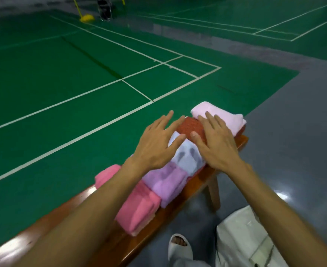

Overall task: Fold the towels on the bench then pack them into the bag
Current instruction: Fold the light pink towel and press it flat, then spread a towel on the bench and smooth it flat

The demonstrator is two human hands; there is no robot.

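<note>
— Towels (170,176): where are they now?
— All on the bench (199,176), folded, in 1 row. The pink towel (139,209) is nearest, then the purple towel (164,184), white towel (185,157), red towel (191,127) and pale pink towel (222,116) at the far end. None is packed yet.
— And the hands?
— The left hand (155,143) and right hand (216,145) are both flat, fingers straight and spread, clasping nothing. The right one lies on the red towel. The left is over where red meets white, touching or just above, I cannot tell.
— How will a bundle handle?
— Soft, light and floppy, I'd judge. Pinched by 1 corner it would likely fall open. Better to slide fingers under the folded edge with the thumb on top, or squeeze it between 2 palms.
— And the destination?
— The bag (241,237) sits on the floor near the bench, under the right forearm, with a slippered foot (180,245) next to it. Its opening isn't clear from here. Green court (62,93) lies beyond.
</note>
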